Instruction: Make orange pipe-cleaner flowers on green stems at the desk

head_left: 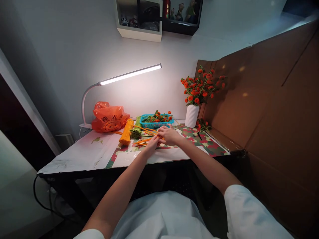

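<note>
- Head view, centre of the frame: the left hand (152, 146) and right hand (169, 135) meet above the worktop (74, 152), fingers bent and close together; whether they pinch anything, I cannot tell.
- Loose orange strands (149, 132) reach to the hands from the left, at centre.
- Farther left lie a green bundle (136, 130) and a thick orange bundle (126, 132).
- Just above the hands sits a blue basket (156, 125).
- Right of centre: a white vase (192, 116).

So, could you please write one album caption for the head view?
Left hand and right hand meet beside orange strands, before a blue basket, with a lit desk lamp behind.
</note>
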### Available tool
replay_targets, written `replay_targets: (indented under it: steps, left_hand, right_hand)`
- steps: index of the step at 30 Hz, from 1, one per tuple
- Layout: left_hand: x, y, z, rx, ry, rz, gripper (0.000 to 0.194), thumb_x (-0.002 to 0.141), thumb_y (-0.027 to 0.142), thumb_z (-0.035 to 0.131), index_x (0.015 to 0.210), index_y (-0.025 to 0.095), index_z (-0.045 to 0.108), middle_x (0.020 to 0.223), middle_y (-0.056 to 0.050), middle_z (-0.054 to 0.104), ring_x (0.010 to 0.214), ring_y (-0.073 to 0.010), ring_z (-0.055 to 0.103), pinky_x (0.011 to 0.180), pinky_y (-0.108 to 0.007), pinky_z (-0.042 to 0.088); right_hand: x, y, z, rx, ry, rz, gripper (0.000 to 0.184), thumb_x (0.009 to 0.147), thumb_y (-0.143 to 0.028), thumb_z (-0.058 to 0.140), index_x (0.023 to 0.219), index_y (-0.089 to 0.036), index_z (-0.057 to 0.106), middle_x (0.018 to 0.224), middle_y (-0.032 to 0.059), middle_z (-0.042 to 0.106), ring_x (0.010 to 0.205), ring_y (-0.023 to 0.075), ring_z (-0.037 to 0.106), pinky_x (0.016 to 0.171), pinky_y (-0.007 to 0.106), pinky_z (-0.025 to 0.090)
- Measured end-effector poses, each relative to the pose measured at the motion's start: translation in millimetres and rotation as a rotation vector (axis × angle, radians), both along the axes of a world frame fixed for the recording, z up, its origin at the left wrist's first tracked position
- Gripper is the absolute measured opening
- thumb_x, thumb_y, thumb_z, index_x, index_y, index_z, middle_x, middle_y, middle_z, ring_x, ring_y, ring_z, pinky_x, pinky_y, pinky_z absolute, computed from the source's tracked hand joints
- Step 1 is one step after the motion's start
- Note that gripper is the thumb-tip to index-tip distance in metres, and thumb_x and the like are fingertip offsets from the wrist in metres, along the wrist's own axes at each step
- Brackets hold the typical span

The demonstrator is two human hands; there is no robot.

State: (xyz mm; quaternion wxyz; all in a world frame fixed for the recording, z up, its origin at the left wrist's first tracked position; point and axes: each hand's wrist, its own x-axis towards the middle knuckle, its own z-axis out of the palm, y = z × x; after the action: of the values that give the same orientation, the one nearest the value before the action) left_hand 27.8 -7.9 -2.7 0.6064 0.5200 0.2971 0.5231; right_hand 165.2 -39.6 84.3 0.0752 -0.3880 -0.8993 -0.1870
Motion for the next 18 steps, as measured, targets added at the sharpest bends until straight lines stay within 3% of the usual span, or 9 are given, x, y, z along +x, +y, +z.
replay_targets:
  steps: [5,9,14,18]
  left_hand:
    - [-1,4,-1.2,-0.047,-0.033,-0.011,0.020,0.072,0.030,0.065,0.076,0.017,0.051,0.059,0.006,0.042,0.049,-0.0057,0.032,0.047,-0.018,0.022]
    - [-1,7,-6.6,-0.011,0.024,0.022,0.021,0.074,0.030,0.065,0.074,0.017,0.048,0.060,0.006,0.041,0.047,-0.0054,0.029,0.047,-0.019,0.021]
    - [0,9,-12.0,0.071,0.091,0.082,0.019,0.078,0.028,0.062,0.070,0.018,0.047,0.057,0.006,0.040,0.049,-0.0070,0.031,0.047,-0.020,0.024]
    - [2,14,-12.4,-0.038,0.027,0.120,0.023,0.076,0.028,0.060,0.064,0.018,0.044,0.055,0.005,0.041,0.046,-0.0063,0.031,0.045,-0.019,0.023]
  right_hand:
    - [-6,4,3.0,-0.180,0.035,-0.111,0.025,0.094,-0.031,0.045,0.096,-0.016,0.066,0.106,0.0103,0.065,0.101,0.0214,0.058,0.089,0.035,0.037]
    - [-8,6,0.8,-0.199,0.109,-0.158,0.021,0.090,-0.018,0.047,0.093,-0.015,0.068,0.104,0.0106,0.066,0.093,0.0190,0.061,0.075,0.026,0.040]
    - [-13,6,-11.9,-0.206,0.204,-0.244,0.020,0.088,-0.016,0.049,0.091,-0.013,0.068,0.101,0.0121,0.068,0.089,0.0192,0.063,0.068,0.024,0.040]
    - [-17,6,-20.5,-0.189,0.293,-0.290,0.021,0.088,-0.015,0.047,0.095,-0.012,0.066,0.102,0.0126,0.068,0.090,0.0195,0.063,0.072,0.025,0.041]
